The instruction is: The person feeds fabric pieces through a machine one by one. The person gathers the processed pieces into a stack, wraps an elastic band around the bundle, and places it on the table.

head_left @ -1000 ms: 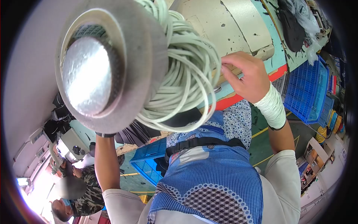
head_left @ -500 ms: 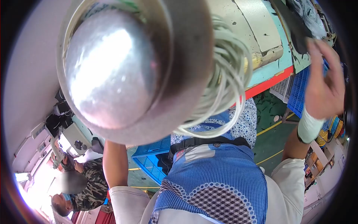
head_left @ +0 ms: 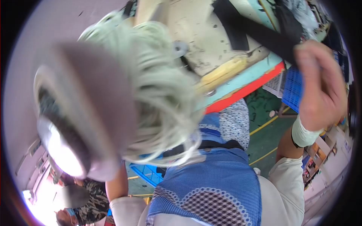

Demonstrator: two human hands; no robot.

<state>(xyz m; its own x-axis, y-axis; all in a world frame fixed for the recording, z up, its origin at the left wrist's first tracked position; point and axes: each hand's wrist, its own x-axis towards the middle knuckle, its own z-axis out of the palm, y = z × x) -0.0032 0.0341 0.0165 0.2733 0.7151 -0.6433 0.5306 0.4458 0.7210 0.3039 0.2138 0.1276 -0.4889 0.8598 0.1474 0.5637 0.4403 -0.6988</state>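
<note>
My right hand (head_left: 320, 88), closed, pinches one end of a long flat black strip (head_left: 269, 39) at the right. The strip reaches toward the worktable and overlaps a shorter black piece (head_left: 237, 35) there. A large blurred spool-like object (head_left: 102, 109) with a shiny rounded metal end fills the left of the view, close to the camera. Loops of pale cord (head_left: 162, 90) hang in a thick bundle beside it. My left forearm (head_left: 117, 184) runs up behind this object, which hides my left hand and whatever it touches.
The worktable (head_left: 200, 34) has a red front edge (head_left: 245, 88) and a yellow roll-like piece (head_left: 222, 73) along its near side. Blue crates (head_left: 292, 88) stand below right, and a blue basket (head_left: 145, 173) below left. A person in camouflage clothing (head_left: 98, 196) is at lower left.
The spool-like object and cord have shifted left in view and turned, exposing more of the tabletop. My right hand has moved slightly left, with the black strip now stretched over the table.
</note>
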